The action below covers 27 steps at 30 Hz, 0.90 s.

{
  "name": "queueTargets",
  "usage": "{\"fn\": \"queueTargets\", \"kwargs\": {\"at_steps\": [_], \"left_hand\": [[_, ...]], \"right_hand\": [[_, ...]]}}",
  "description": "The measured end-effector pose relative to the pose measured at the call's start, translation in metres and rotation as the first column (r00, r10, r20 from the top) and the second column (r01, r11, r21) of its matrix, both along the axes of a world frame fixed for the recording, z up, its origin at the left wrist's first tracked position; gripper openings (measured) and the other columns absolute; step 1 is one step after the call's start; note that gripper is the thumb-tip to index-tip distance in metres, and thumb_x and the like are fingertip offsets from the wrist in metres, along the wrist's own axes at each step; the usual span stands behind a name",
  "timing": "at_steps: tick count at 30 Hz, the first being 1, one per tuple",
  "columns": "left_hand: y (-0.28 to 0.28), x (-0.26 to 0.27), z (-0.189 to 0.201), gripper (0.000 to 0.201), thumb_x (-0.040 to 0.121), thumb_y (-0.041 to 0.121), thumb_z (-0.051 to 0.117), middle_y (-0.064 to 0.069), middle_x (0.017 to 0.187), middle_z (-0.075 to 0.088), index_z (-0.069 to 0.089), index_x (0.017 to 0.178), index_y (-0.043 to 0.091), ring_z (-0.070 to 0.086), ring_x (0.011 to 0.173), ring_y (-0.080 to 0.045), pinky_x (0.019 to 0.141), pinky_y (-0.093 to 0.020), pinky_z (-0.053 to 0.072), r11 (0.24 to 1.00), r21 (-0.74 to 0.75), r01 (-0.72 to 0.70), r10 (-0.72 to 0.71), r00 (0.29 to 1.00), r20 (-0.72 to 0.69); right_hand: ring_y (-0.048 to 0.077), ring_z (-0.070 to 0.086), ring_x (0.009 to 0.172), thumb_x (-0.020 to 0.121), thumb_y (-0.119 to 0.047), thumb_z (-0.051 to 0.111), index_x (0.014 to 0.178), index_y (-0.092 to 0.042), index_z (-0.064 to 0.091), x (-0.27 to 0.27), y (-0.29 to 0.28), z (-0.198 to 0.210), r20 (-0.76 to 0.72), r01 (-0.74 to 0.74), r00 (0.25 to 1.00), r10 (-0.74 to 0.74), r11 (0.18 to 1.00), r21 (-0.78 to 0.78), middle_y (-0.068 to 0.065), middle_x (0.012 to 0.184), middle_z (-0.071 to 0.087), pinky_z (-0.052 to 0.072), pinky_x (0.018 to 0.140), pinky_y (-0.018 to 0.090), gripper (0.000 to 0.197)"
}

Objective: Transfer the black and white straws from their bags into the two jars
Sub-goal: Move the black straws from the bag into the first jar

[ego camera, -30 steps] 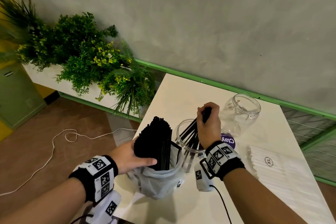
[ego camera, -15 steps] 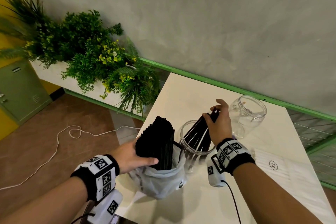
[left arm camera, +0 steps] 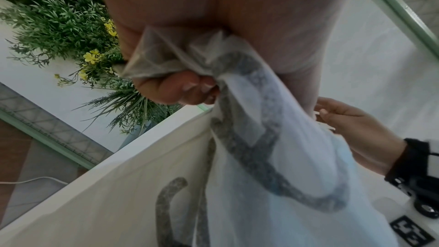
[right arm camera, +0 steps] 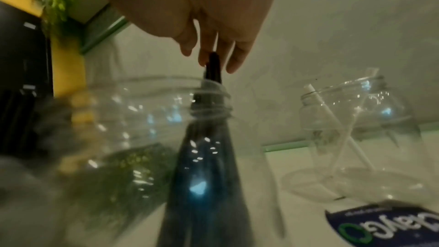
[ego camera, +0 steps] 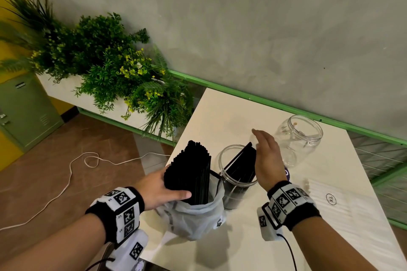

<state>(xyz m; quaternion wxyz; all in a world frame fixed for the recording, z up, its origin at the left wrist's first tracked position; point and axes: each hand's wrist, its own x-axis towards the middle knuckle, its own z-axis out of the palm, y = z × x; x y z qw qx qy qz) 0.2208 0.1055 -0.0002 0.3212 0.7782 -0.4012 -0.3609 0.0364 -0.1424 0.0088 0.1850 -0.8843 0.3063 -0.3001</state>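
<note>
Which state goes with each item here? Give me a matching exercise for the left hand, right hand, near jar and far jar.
Column A:
1. left hand
2. right hand
3. near jar
4. far jar

Column B:
a. fingers straight, beside the leaning straws
b. holds a leaning batch of black straws
c. grips the black straw bundle in its bag
d. holds a white straw, no black ones

Pairs: 1-c, 2-a, 3-b, 4-d

Near jar [right arm camera: 152, 129] blurred, bag-hidden base
</note>
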Motion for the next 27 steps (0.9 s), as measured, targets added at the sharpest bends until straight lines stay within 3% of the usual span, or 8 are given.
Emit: {"fn": "queueTargets", "kwargs": {"at_steps": [3, 6, 12, 16, 19, 23, 27], "left_hand": [[-0.001, -0.001, 0.001, 0.100, 0.035, 0.092, 0.060, 0.017, 0.107, 0.063, 0.050, 0.119, 0.040, 0.058, 0.105, -0.007, 0.090, -0.025, 0.046, 1.000, 0.005, 0.001, -0.001, 1.000, -0.007], [-0.001, -0.002, 0.001, 0.107, 0.034, 0.091, 0.060, 0.015, 0.106, 0.062, 0.051, 0.124, 0.033, 0.058, 0.105, -0.008, 0.090, -0.024, 0.046, 1.000, 0.011, 0.004, -0.004, 1.000, -0.008], [0.000, -0.003, 0.001, 0.109, 0.036, 0.090, 0.061, 0.014, 0.110, 0.061, 0.049, 0.128, 0.032, 0.057, 0.108, -0.009, 0.093, -0.026, 0.046, 1.000, 0.018, 0.005, -0.005, 1.000, -0.023], [0.001, -0.002, -0.001, 0.110, 0.038, 0.089, 0.062, 0.011, 0.117, 0.063, 0.047, 0.131, 0.032, 0.057, 0.111, -0.010, 0.096, -0.028, 0.046, 1.000, 0.004, 0.004, -0.004, 1.000, -0.024], [0.001, -0.002, -0.001, 0.108, 0.038, 0.087, 0.064, 0.014, 0.114, 0.063, 0.048, 0.130, 0.032, 0.057, 0.110, -0.008, 0.093, -0.025, 0.046, 1.000, -0.006, -0.001, 0.001, 0.999, -0.043], [0.000, -0.001, -0.001, 0.106, 0.041, 0.087, 0.063, 0.012, 0.117, 0.063, 0.047, 0.131, 0.034, 0.057, 0.110, -0.009, 0.095, -0.026, 0.046, 1.000, 0.013, 0.014, -0.013, 1.000, -0.029], [0.001, -0.002, 0.000, 0.106, 0.040, 0.087, 0.063, 0.014, 0.116, 0.062, 0.045, 0.131, 0.036, 0.056, 0.111, -0.008, 0.094, -0.026, 0.045, 1.000, 0.010, 0.012, -0.012, 0.999, -0.037]], "right_hand": [[0.026, 0.037, 0.127, 0.100, -0.030, 0.043, 0.142, -0.025, 0.042, 0.004, -0.002, 0.002, -0.212, -0.040, 0.976, 0.056, 0.996, 0.077, 0.005, 0.142, 0.040, 0.035, 0.106, 0.037, 0.042], [0.027, 0.037, 0.119, 0.098, -0.039, 0.046, 0.132, -0.025, 0.050, 0.010, -0.001, -0.002, -0.432, 0.028, 0.901, -0.036, 0.999, -0.023, 0.004, 0.131, 0.046, 0.036, 0.099, 0.040, 0.037], [0.031, 0.039, 0.103, 0.096, -0.016, 0.049, 0.112, -0.008, 0.056, 0.016, 0.004, -0.014, -0.264, 0.100, 0.957, -0.118, 0.992, -0.078, 0.014, 0.115, 0.048, 0.039, 0.089, 0.045, 0.019], [0.025, 0.035, 0.092, 0.092, -0.022, 0.036, 0.104, -0.005, 0.056, 0.022, 0.001, -0.007, -0.115, 0.040, 0.991, -0.066, 0.976, -0.212, 0.015, 0.102, 0.050, 0.040, 0.081, 0.040, 0.029], [0.027, 0.039, 0.092, 0.092, -0.026, 0.034, 0.105, -0.006, 0.056, 0.025, -0.007, 0.001, -0.144, -0.018, 0.990, -0.016, 0.973, -0.230, 0.014, 0.103, 0.050, 0.040, 0.081, 0.040, 0.032], [0.029, 0.042, 0.096, 0.093, -0.018, 0.054, 0.109, -0.007, 0.058, 0.024, -0.013, -0.006, -0.298, -0.077, 0.955, 0.018, 0.979, -0.187, 0.011, 0.107, 0.049, 0.042, 0.085, 0.042, 0.019], [0.027, 0.046, 0.098, 0.092, -0.009, 0.058, 0.110, -0.003, 0.056, 0.019, -0.012, -0.010, -0.259, -0.144, 0.959, 0.116, 0.985, -0.095, 0.011, 0.108, 0.049, 0.042, 0.089, 0.035, 0.020]]}}
